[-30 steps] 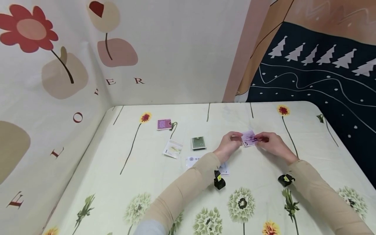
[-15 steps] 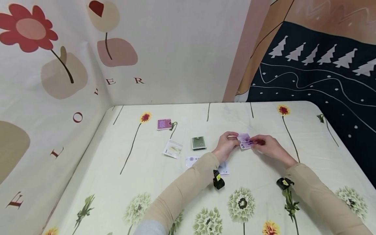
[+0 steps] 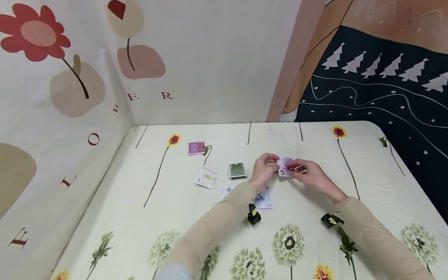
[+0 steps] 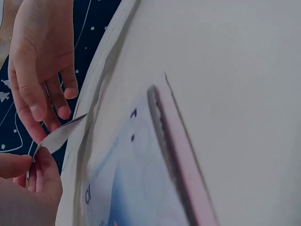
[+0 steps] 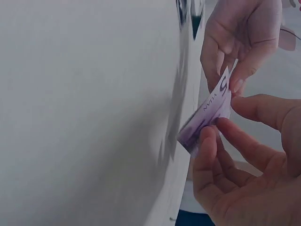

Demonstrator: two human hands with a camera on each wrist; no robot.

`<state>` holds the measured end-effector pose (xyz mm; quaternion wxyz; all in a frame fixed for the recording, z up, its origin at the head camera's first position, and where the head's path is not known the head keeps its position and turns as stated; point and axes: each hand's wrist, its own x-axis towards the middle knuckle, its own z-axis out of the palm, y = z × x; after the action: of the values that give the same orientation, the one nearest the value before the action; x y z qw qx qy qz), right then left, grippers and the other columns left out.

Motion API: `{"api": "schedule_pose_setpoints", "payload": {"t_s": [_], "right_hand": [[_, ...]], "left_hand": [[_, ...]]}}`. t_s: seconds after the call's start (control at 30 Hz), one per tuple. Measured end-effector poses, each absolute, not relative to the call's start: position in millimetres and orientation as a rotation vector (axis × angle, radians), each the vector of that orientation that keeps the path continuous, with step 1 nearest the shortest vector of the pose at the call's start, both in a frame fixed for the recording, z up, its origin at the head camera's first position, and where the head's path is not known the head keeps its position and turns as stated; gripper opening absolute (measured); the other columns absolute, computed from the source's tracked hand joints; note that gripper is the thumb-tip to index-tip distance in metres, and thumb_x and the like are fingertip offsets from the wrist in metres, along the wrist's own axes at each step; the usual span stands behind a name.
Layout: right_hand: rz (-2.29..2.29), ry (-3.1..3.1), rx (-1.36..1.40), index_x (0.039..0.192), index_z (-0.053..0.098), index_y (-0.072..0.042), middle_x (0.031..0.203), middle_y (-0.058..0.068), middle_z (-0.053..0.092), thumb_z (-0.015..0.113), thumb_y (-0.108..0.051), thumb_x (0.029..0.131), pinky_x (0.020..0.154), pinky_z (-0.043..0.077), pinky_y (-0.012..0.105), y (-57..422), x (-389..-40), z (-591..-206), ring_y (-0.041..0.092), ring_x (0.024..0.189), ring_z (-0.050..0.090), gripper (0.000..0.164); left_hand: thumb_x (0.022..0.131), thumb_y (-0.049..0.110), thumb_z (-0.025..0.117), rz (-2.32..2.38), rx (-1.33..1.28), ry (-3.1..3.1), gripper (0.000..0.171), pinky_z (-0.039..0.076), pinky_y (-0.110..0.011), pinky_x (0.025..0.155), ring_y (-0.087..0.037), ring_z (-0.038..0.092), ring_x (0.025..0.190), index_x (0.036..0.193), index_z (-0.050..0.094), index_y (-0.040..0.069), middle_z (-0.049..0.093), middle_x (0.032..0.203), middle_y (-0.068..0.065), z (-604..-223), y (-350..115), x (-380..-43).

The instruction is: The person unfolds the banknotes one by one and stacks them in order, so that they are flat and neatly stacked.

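In the head view my left hand (image 3: 263, 172) pinches the left side of a small purple 5 yuan banknote (image 3: 284, 167). My right hand (image 3: 309, 175) holds the note's right side with thumb and fingertips. Seen from the right wrist, the banknote (image 5: 207, 115) is tilted and bent, its "5 YUAN" print facing the camera. Nearer my left wrist, blue-white banknotes (image 3: 264, 200) lie on the table, partly covered by my left forearm. In the left wrist view these blue banknotes (image 4: 136, 179) look large and close, with a pinkish layer along one edge.
A folded green banknote (image 3: 237, 170) lies left of my left hand. Farther left are a white note marked 1 (image 3: 206, 177) and a folded magenta banknote (image 3: 196, 147). All rest on a flower-printed tablecloth (image 3: 122, 217), with patterned cloth hanging behind it.
Both hands have moved left with the purple banknote, bringing it nearer the blue notes. Less of the note's width shows now, and more of the blue notes is uncovered.
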<state>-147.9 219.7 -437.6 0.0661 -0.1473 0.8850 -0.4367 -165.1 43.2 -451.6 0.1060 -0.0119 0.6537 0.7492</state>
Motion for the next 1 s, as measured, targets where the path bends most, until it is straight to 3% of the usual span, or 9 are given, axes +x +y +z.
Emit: {"api": "schedule_pose_setpoints", "payload": {"t_s": [0.47,0.73,1.0], "right_hand": [[-1.529,2.666,-0.460,0.109,0.064,0.005,0.105,0.019,0.065,0.065,0.001,0.088,0.075,0.052,0.026,190,-141,-435,0.032,0.092,0.064,0.021],[-1.621,2.688,-0.377,0.105,0.065,0.003,0.105,0.018,0.066,0.069,-0.007,0.089,0.081,0.052,0.035,176,-138,-432,0.034,0.098,0.063,0.019],[-1.844,2.472,-0.302,0.103,0.061,0.010,0.098,0.020,0.063,0.065,-0.011,0.093,0.073,0.057,0.029,173,-137,-429,0.016,0.086,0.065,0.023]], "left_hand": [[0.081,-0.012,0.064,2.135,0.062,2.059,0.028,0.056,-0.027,0.075,-0.017,0.064,0.080,0.107,0.059,-0.002,0.065,0.093,-0.011,-450,18,-156],[0.082,-0.012,0.066,2.198,0.095,1.970,0.028,0.056,-0.031,0.076,-0.013,0.063,0.076,0.107,0.057,-0.004,0.064,0.093,-0.012,-444,12,-152],[0.082,-0.012,0.067,2.136,0.230,2.013,0.029,0.055,-0.028,0.070,-0.011,0.063,0.074,0.108,0.058,-0.004,0.062,0.091,-0.007,-438,9,-146]]}}
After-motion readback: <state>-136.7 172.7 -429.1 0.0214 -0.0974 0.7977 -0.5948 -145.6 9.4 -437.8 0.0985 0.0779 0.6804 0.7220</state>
